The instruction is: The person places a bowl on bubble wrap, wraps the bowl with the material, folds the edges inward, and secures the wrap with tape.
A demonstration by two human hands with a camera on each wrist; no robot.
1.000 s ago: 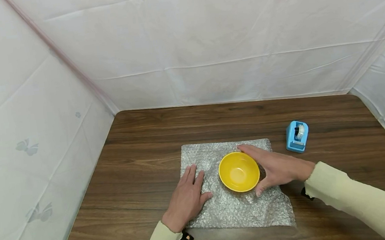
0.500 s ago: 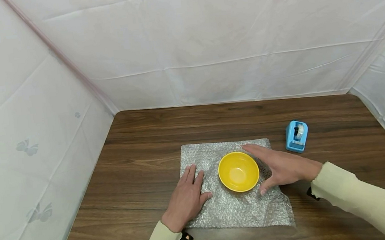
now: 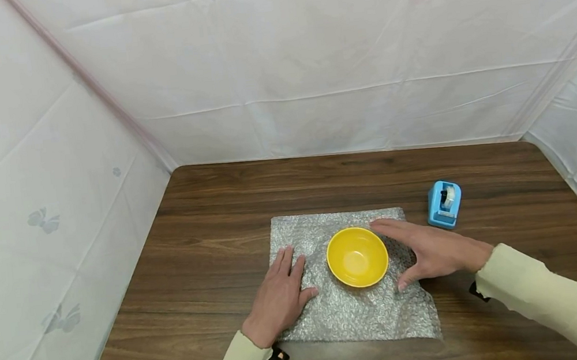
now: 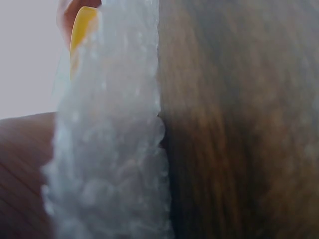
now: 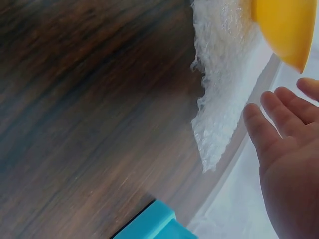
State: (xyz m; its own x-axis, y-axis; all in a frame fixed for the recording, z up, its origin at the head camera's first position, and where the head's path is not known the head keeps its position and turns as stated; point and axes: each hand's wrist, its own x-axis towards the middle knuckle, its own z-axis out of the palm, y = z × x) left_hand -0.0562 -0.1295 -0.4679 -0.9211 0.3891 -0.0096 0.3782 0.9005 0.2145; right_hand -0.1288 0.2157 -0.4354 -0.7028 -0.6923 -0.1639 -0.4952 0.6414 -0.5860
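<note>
A yellow bowl [image 3: 357, 257] stands upright near the middle of a sheet of bubble wrap [image 3: 327, 315] spread on the table. Flat on the sheet's left side rests my left hand [image 3: 278, 303], fingers straight and apart from the bowl. Just right of the bowl is my right hand [image 3: 433, 249], its thumb and fingers spread and holding nothing. In the right wrist view, a gap shows between the right fingers [image 5: 281, 114] and the bowl [image 5: 286, 30]. The left wrist view shows the bubble wrap's edge [image 4: 114, 149] close up, with part of the bowl [image 4: 82, 30] behind it.
A blue tape dispenser [image 3: 444, 205] with a roll of tape stands behind the right hand, beyond the sheet's right edge. Dark wooden tabletop [image 3: 211, 239] surrounds the sheet. White hanging sheeting [image 3: 279, 88] encloses the table at the back and both sides.
My right hand has let go of the bowl's right side and drawn back to the right, opening a gap. The bowl, bubble wrap and left hand stay in place.
</note>
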